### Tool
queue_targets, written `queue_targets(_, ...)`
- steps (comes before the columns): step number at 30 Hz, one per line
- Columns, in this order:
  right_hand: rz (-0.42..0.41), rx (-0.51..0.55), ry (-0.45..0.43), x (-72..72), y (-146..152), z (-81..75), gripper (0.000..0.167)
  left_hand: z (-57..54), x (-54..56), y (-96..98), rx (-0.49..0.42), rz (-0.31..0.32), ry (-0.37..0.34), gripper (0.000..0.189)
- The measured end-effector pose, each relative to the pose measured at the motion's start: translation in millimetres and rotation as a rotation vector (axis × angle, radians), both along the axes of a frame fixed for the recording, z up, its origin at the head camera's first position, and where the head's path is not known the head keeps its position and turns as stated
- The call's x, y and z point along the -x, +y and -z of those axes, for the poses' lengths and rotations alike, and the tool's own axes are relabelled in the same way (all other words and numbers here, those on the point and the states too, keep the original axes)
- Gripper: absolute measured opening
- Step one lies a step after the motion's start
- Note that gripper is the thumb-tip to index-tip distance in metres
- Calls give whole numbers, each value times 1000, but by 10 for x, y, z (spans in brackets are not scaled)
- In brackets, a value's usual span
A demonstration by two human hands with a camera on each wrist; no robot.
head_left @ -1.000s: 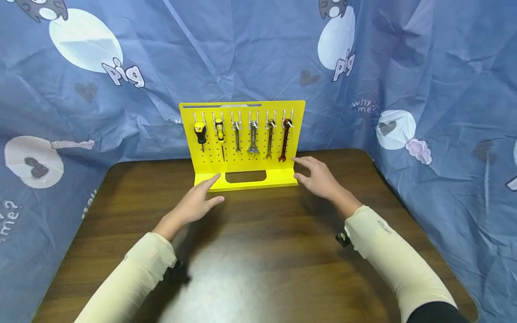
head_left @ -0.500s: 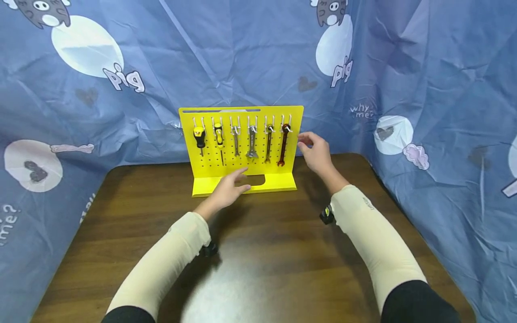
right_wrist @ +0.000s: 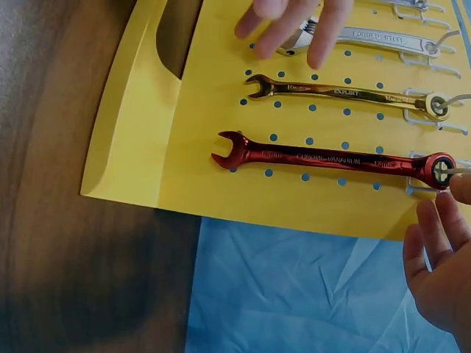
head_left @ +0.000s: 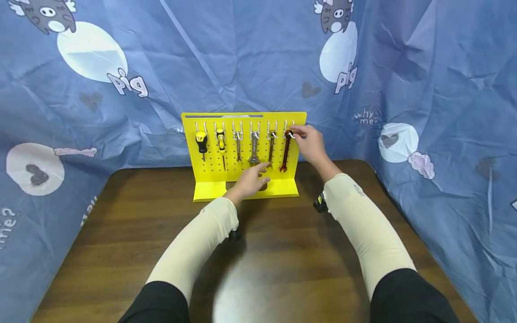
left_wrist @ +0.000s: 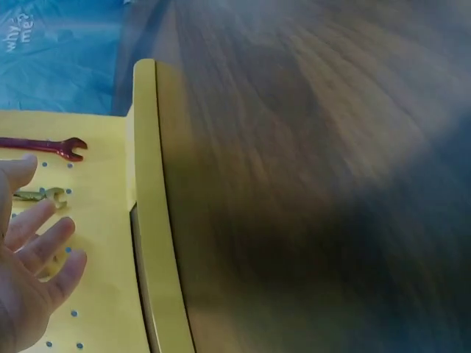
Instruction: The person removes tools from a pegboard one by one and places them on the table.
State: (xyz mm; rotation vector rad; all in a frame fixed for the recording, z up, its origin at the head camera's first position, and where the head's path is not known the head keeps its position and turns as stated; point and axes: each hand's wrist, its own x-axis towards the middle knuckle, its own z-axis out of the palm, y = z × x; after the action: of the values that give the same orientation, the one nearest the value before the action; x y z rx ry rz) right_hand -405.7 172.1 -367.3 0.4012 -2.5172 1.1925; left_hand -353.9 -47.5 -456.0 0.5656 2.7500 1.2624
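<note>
A red combination wrench point(head_left: 286, 154) hangs from the rightmost hook of the yellow pegboard point(head_left: 208, 190). My right hand point(head_left: 312, 144) is at its ring end, thumb and fingertips right at the ring; in the right wrist view the fingers of this right hand point(right_wrist: 445, 287) are loosely bent below the ring. Beside the red one hangs a gold combination wrench point(right_wrist: 346, 93), then a silver adjustable wrench point(right_wrist: 383, 38). My left hand point(head_left: 248, 181) holds nothing, its fingers spread in front of the lower ends of these two. In the left wrist view the left hand point(left_wrist: 29, 287) partly covers the gold wrench.
Further left on the board hang a small wrench point(head_left: 238, 150) and two yellow-and-black screwdrivers, a stubby screwdriver point(head_left: 201, 142) and a slim screwdriver point(head_left: 221, 140). The board stands near the back of a brown wooden table point(head_left: 153, 215). Behind it hangs a blue printed curtain point(head_left: 250, 54).
My right hand has moved from beside the board's lower right up to the red wrench's ring end. My left hand has moved right and forward, from the board's left base to its middle.
</note>
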Motion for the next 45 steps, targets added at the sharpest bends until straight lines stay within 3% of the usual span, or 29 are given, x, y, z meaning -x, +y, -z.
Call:
queue_targets(5,22,-43,-11,38,3,5,28,-30,68,187,-29,-12,-24,54)
queue_targets(12,13,-66,-45,54,-32,29,25,25,160,380,-85,-25,-70,52)
queue_targets(17,-11,-25,-99,59,-14,8,20,30,181,446,-42,-35,-103,53)
queue_targets(23,-28,21,-102,65,-3,29,15,35,171,465,-11,-33,-118,54)
queue_targets(32,-35,92,-72,35,-32,102,18,128,179,453,66,-90,7,40)
queue_targets(37,-49,145,-71,17,-37,122,18,127,157,449,67,-106,14,35)
queue_targets(45,-66,197,-80,6,-2,144,16,160,117,455,84,-83,55,22)
